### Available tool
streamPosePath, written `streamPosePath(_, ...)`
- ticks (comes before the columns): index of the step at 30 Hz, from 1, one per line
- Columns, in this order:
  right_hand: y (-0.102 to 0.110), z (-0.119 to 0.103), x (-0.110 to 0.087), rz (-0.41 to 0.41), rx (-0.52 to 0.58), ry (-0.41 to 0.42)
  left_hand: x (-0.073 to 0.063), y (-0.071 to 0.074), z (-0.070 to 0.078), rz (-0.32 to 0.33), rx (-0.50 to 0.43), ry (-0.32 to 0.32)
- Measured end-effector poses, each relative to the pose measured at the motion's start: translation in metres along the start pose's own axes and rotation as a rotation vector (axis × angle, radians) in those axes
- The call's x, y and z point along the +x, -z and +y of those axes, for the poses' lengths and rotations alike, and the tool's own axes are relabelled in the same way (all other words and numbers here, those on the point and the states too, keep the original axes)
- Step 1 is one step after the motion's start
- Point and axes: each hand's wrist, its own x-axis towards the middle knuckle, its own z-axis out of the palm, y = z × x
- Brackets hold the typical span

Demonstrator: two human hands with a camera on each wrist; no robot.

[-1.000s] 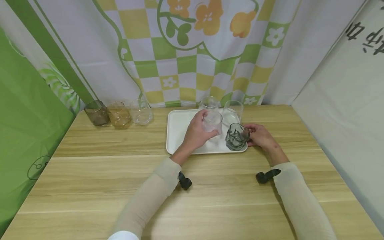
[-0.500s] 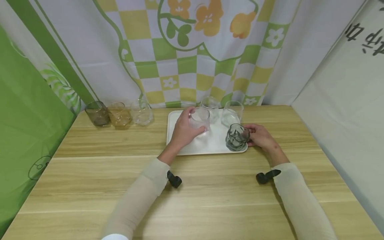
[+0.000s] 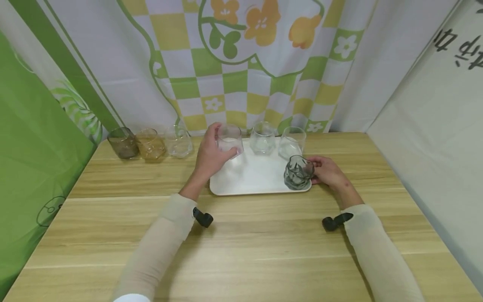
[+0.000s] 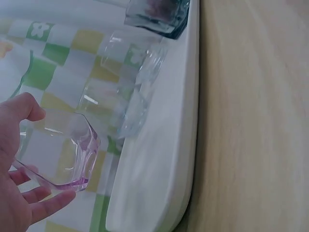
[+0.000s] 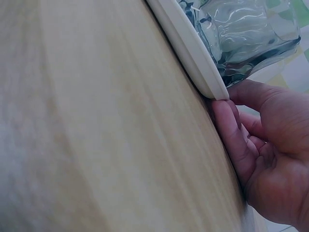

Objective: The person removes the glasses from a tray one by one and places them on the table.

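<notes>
My left hand grips a clear drinking glass by its sides, thumb and fingers around it. In the left wrist view this glass has a pinkish base and appears held above the tray. It is over the back left of a white rectangular tray. My right hand pinches the tray's right edge near the front corner, as the right wrist view shows at the tray rim. Beside those fingers stands a smoky grey wavy glass. Two clear glasses, one middle and one right, stand at the tray's back.
Left of the tray, a dark brown glass, an amber glass and a clear glass stand in a row on the wooden table. A patterned curtain hangs right behind the table's back edge.
My left hand has carried the clear glass leftward and back, from the tray's middle to above its back left. My right hand stays at the tray edge, and the other glasses have not moved.
</notes>
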Motion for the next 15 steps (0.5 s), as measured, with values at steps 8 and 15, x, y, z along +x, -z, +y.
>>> streamPosePath(8,0.001,0.001,0.001,0.005,-0.005,0.003,0.006,0.018,-0.01,0.023,0.052,0.071)
streamPosePath(15,0.0,0.002,0.002,0.014,0.004,0.0,0.008,0.027,-0.023,0.066,0.051,0.131)
